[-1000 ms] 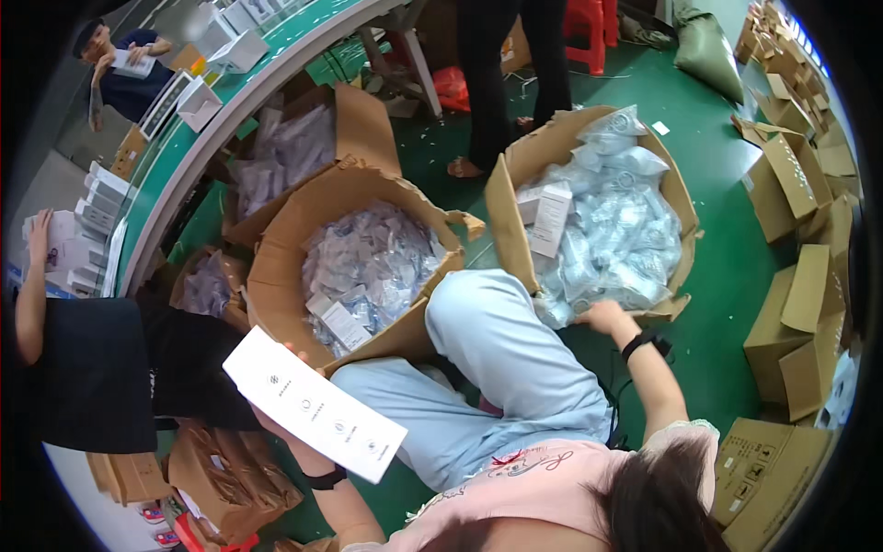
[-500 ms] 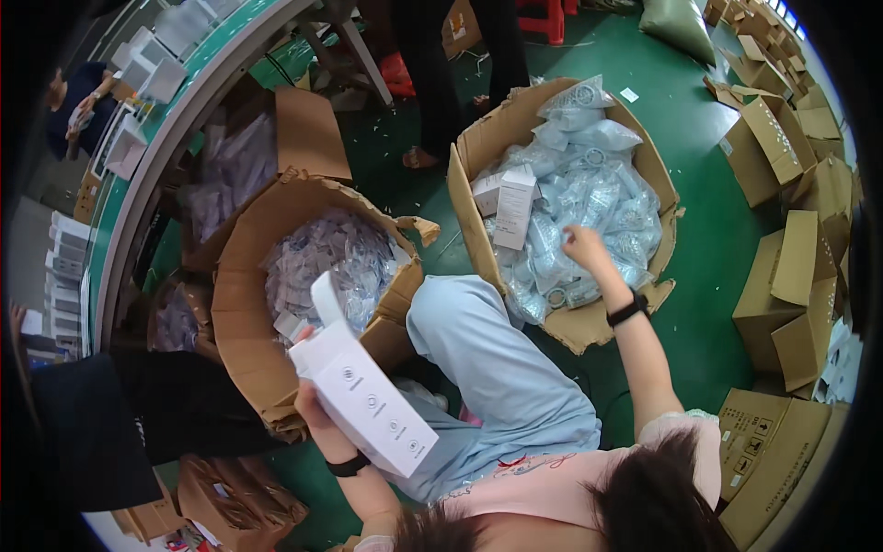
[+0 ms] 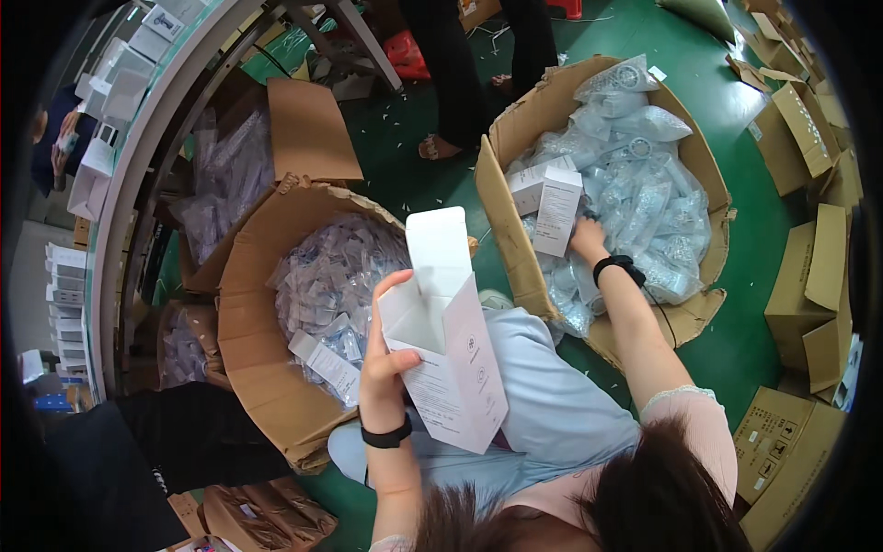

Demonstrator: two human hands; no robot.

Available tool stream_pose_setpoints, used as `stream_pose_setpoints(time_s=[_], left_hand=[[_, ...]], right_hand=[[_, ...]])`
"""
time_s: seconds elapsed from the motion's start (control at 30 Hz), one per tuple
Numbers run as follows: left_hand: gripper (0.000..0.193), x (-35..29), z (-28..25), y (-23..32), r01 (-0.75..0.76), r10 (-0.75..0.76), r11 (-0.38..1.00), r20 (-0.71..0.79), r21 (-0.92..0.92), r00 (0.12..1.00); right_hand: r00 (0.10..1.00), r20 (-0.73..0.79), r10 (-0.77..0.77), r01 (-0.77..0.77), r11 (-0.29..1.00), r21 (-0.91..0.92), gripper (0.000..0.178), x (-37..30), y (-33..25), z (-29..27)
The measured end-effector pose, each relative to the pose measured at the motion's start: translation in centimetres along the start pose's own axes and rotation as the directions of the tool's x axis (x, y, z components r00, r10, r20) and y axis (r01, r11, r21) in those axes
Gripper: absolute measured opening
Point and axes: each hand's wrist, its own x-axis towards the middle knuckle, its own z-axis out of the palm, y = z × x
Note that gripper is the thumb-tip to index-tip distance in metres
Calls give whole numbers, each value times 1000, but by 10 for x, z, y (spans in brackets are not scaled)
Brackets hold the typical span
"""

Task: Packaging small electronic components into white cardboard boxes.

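Note:
My left hand (image 3: 391, 354) grips a white carton (image 3: 460, 377) by its side, thumb on the front. The carton's upper end is open, one long flap standing up, and it appears hollow inside. My right hand (image 3: 587, 241) is down among clear bubble-wrap bags (image 3: 644, 198) in the right cardboard box (image 3: 504, 235). Its fingers look curled, but their tips are hidden, so what they hold does not show. Beside that hand, a closed white carton (image 3: 557, 210) leans on the bags, with another white carton (image 3: 529, 184) behind it.
Left of my knees, a cardboard box (image 3: 248, 304) holds small clear packets (image 3: 331, 258) and a small white carton (image 3: 326, 365). White cartons line a green-topped bench (image 3: 147, 110) at far left. A person's legs (image 3: 451, 83) stand ahead. Empty brown boxes (image 3: 800, 285) crowd the right.
My left hand has raised and turned the white carton, so its open end now faces up. My right hand has moved down into the bags, close to the leaning carton.

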Motion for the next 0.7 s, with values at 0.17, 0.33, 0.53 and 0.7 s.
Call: stream_pose_setpoints(time_s=[0.17,0.33,0.53,0.7], left_hand=[[84,-1,-1,3,-128,128,992,3,7,992],[84,-29,-6,27,-602,620,774,-42,196,783],[82,-40,13,10,-709,761,409,213,574,612],[80,-62,22,19,-611,732,384,175,692,658]], right_hand=[[996,-83,-44,72,926,371,65,-26,32,-80],[922,-375,-96,383,82,920,80,-102,-30,-305],[903,-429,7,386,-448,806,57,-209,-131,-414],[657,-751,-66,735,-166,658,50,-225,-200,-407]])
